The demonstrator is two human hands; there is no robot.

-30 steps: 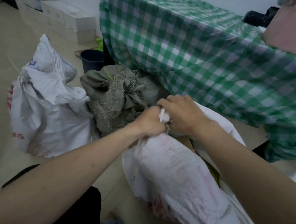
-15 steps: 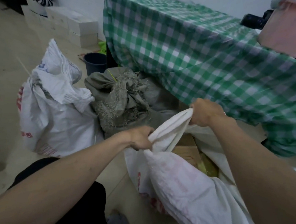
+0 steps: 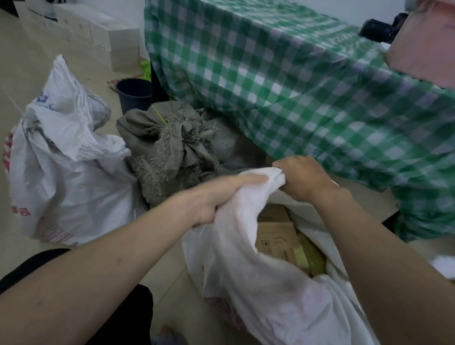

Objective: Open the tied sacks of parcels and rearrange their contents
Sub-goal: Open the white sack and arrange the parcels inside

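Note:
A white woven sack [image 3: 277, 302] with faded red print lies in front of me, its mouth open. My left hand [image 3: 218, 196] grips the near rim of the mouth. My right hand [image 3: 300, 179] grips the bunched far end of the same rim. Inside the opening a brown cardboard parcel [image 3: 275, 238] and a yellow-green packet [image 3: 309, 258] show. A second white sack [image 3: 65, 173] stands at the left, crumpled at the top. A grey frayed sack [image 3: 173, 147], tied with a yellow string, sits behind between them.
A table under a green checked cloth [image 3: 299, 82] stands close behind, with a pink box [image 3: 449, 46] and a black object [image 3: 379, 28] on top. A dark bucket [image 3: 134, 93] and stacked white boxes [image 3: 95, 34] are at the back left. My dark-clad knee [image 3: 122, 329] is below.
The tie at the sack's neck came undone. My hands pulled the mouth apart, exposing the parcels inside, and the right hand has moved slightly back toward the left.

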